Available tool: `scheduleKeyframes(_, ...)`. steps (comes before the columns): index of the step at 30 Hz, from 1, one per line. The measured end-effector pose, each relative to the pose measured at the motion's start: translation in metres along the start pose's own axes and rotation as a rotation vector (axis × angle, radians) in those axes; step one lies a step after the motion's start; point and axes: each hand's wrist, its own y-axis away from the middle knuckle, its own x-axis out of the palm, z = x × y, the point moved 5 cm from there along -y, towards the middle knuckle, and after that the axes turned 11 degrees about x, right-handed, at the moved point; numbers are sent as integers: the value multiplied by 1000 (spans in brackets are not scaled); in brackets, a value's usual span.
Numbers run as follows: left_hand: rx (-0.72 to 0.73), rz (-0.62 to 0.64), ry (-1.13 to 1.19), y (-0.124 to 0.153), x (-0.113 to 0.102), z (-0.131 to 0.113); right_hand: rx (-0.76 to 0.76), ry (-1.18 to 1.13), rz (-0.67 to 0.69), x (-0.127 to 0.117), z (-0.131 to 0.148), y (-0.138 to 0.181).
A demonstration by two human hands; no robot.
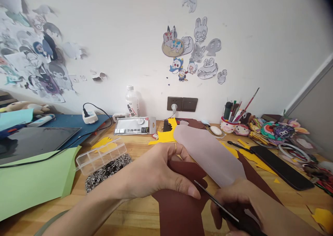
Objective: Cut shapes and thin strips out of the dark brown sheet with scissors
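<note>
My left hand (158, 170) is closed on a sheet of dark brown paper (179, 208), with the thumb on top and the fingers curled behind it. The sheet has curved, cut edges. In my right hand (241, 196) are black-handled scissors (220, 206), their tip lying over the brown paper just beside my left thumb. How far the blades are apart does not show. Behind both hands lies a large pale pinkish-grey paper piece (208, 152), with more brown paper (256, 177) under its right side.
A clear compartment box (102, 156) filled with metal rings stands left, by green paper (33, 187). Yellow scraps (166, 135) lie at the back. A black phone (282, 166), pen cup (229, 123) and cut-outs (278, 130) are on the right; a bottle (132, 102) stands by the wall.
</note>
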Motion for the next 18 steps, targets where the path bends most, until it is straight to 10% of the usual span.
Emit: scheduleKeyframes(18,-53,-133,240,-3,12,16,94,48,53,2,26,-7)
